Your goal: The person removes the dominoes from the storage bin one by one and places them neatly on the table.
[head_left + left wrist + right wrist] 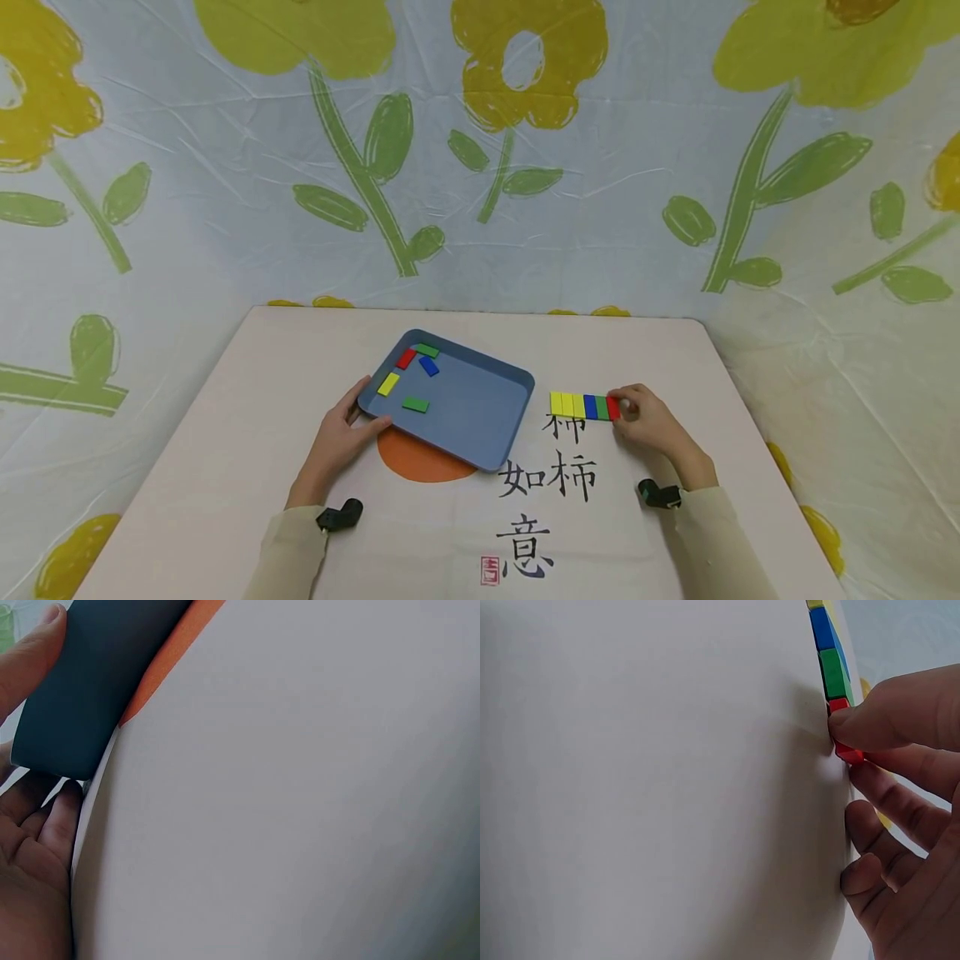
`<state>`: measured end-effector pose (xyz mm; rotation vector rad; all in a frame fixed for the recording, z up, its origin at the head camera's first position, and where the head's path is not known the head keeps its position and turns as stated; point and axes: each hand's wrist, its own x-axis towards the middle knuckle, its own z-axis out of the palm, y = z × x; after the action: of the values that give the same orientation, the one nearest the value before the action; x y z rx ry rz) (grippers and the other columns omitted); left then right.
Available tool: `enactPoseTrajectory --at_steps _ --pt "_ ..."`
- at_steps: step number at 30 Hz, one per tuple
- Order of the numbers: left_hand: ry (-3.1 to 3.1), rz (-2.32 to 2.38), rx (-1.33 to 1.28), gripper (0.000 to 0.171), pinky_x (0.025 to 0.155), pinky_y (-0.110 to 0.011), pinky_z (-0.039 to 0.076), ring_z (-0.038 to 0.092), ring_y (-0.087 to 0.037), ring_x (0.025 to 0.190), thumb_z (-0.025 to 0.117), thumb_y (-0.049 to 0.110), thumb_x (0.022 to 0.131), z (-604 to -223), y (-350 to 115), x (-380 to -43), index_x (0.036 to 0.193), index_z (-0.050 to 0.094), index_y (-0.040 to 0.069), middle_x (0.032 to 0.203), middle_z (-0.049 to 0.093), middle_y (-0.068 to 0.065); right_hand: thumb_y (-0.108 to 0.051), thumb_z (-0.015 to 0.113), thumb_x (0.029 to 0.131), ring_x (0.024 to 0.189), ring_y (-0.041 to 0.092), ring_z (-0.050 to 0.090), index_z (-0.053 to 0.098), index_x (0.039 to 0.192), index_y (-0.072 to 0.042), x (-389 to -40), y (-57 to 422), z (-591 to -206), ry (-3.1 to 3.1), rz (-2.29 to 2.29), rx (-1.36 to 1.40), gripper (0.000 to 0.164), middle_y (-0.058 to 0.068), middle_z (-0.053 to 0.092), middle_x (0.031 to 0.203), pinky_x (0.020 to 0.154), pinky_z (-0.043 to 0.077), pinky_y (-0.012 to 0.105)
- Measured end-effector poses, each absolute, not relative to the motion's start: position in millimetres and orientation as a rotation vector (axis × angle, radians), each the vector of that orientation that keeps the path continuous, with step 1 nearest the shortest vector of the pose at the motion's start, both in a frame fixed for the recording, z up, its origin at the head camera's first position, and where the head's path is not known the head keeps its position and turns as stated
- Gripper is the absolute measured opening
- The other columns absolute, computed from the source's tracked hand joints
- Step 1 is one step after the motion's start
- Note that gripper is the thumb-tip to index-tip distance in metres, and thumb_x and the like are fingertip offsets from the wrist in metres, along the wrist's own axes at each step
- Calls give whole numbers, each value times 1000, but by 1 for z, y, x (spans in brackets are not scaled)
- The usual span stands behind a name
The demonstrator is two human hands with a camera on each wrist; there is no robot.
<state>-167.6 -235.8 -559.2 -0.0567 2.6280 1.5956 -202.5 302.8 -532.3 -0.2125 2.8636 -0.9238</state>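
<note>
My left hand (339, 442) grips the left corner of a blue-grey tray (476, 404), its thumb on the near rim and its fingers round the side. In the left wrist view the tray's wall (94, 682) stands between thumb and fingers. Several small coloured blocks lie scattered in the tray, among them a yellow block (387, 384) and a blue block (429, 366). Right of the tray runs a straight row of touching blocks: three yellow, then blue (590, 407), green (602, 407) and red. My right hand (652, 423) pinches the red block (850, 756) at the row's right end.
A pale cloth with black brush characters (525, 546) and an orange round shape (420, 461) covers the table (247, 417). The tray overlaps the orange shape. Behind the table hangs a flower-printed curtain (600, 250).
</note>
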Motion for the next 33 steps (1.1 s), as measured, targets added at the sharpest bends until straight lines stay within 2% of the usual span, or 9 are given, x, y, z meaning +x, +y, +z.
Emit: enactPoseTrajectory --at_steps 13,24,26,33 --pt "2615 1611 -68 92 125 -45 35 32 -36 158 80 44 92 -559 -237 -167 167 30 27 173 27 -12 -6 73 87 109 36 56 65 134 0 -203 301 -531 2870 -875 -192 49 24 58 134 95 58 56" --pt "2626 1599 -62 92 125 -46 36 32 -37 158 80 44 93 -560 -238 -168 167 30 24 173 27 -12 -15 80 87 101 30 54 64 138 1 -206 301 -526 2848 -864 -191 56 20 62 123 84 54 41" --pt "2626 1603 -54 92 124 -45 36 32 -36 158 80 43 93 -560 -237 -168 167 30 24 173 27 -12 -19 80 88 103 31 55 63 139 1 -207 302 -524 2842 -878 -191 58 21 63 124 86 55 43" --pt "2622 1604 -60 92 124 -44 37 33 -35 158 81 43 92 -559 -235 -169 167 31 25 173 28 -11 -29 77 94 120 44 58 57 146 0 -211 293 -515 2832 -969 -212 62 26 57 140 98 55 62"
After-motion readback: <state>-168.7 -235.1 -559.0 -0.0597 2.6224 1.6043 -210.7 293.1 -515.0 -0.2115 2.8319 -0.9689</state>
